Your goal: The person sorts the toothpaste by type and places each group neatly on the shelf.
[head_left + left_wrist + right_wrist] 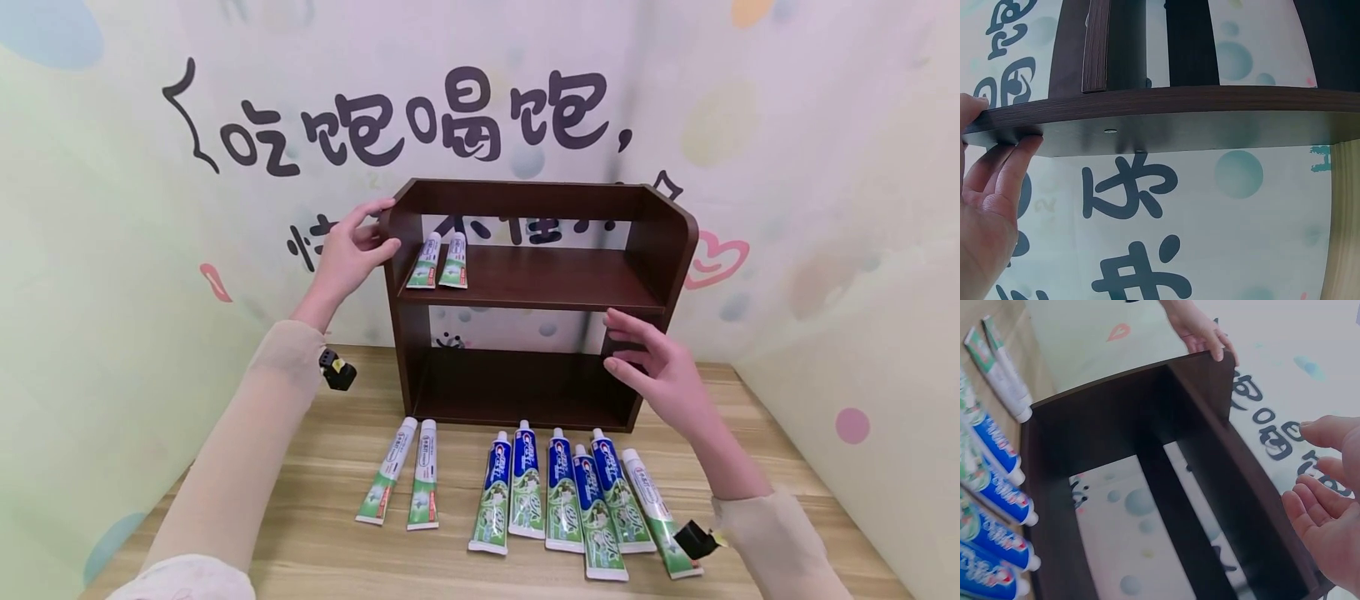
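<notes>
From the head view: the dark brown shelf (555, 279) stands upright on the wooden table (337, 442). The left hand (345, 258) has its upper corner at ten o'clock, fingers (367, 210) curled round! At four o'clock, the right hand (667, 379) has loosely bent fingers, thumb well apart, nothing held. Two white-and-green tubes (455, 262) sit on the upper level toward ten o'clock; another matching pair (424, 475) lies at seven. Five blue-and-green tubes (564, 492) and one pale tube (660, 517) lie between six and five.

Left wrist view: there's that grip, near nine o'clock, side panel pinched between thumb and fingers!

Right wrist view: right hand between three and four o'clock, fingers gently bent; whether they touch the shelf, I can't tell. Left hand at one o'clock, on the shelf's corner.
</notes>
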The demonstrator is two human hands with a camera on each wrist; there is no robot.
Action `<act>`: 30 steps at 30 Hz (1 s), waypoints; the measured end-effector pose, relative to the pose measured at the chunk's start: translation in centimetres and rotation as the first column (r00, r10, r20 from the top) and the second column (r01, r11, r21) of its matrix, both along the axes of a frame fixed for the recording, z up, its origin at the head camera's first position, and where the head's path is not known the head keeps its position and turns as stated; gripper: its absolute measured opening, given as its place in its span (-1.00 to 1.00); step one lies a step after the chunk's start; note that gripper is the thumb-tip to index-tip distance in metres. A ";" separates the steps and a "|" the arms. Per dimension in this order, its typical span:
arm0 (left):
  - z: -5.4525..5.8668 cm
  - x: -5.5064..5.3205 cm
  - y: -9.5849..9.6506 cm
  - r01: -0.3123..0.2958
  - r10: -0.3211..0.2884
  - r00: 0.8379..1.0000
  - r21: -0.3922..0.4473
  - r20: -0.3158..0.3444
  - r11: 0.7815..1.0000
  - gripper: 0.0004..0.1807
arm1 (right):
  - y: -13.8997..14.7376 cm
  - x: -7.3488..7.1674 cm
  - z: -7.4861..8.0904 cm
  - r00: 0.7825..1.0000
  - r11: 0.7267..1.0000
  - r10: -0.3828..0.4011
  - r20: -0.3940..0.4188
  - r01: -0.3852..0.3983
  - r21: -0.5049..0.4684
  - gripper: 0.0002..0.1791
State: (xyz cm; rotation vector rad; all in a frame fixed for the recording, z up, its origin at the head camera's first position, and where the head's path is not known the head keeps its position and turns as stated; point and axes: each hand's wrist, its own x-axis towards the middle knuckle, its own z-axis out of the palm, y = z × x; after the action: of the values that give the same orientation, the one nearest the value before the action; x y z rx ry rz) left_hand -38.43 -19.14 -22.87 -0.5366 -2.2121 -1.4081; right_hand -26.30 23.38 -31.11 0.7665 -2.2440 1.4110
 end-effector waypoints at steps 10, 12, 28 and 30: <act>0.2 0.2 0.1 0.002 -0.002 1.000 -0.003 -0.004 1.000 -0.43 | 2.3 0.7 -2.7 0.999 0.998 -0.052 0.018 0.051 0.020 -0.30; 0.2 0.3 0.1 0.000 0.000 1.000 -0.003 -0.002 1.000 -0.43 | 2.8 0.8 -3.2 0.998 0.998 -0.058 0.024 0.057 0.030 -0.29; 0.3 0.4 0.2 -0.016 0.016 1.000 -0.005 0.020 1.000 -0.43 | 6.1 2.5 -7.1 0.993 0.982 -0.111 0.044 0.103 0.162 -0.28; 0.2 0.4 0.1 -0.015 0.015 1.000 -0.008 0.010 1.000 -0.44 | 6.6 2.7 -7.8 0.990 0.977 -0.126 0.055 0.114 0.182 -0.28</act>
State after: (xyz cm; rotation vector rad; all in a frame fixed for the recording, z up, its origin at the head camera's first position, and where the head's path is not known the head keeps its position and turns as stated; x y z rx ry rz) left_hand -37.98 -19.00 -22.64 -0.5162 -2.2255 -1.3979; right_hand -23.62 30.03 -38.93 0.6342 -2.4492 1.2087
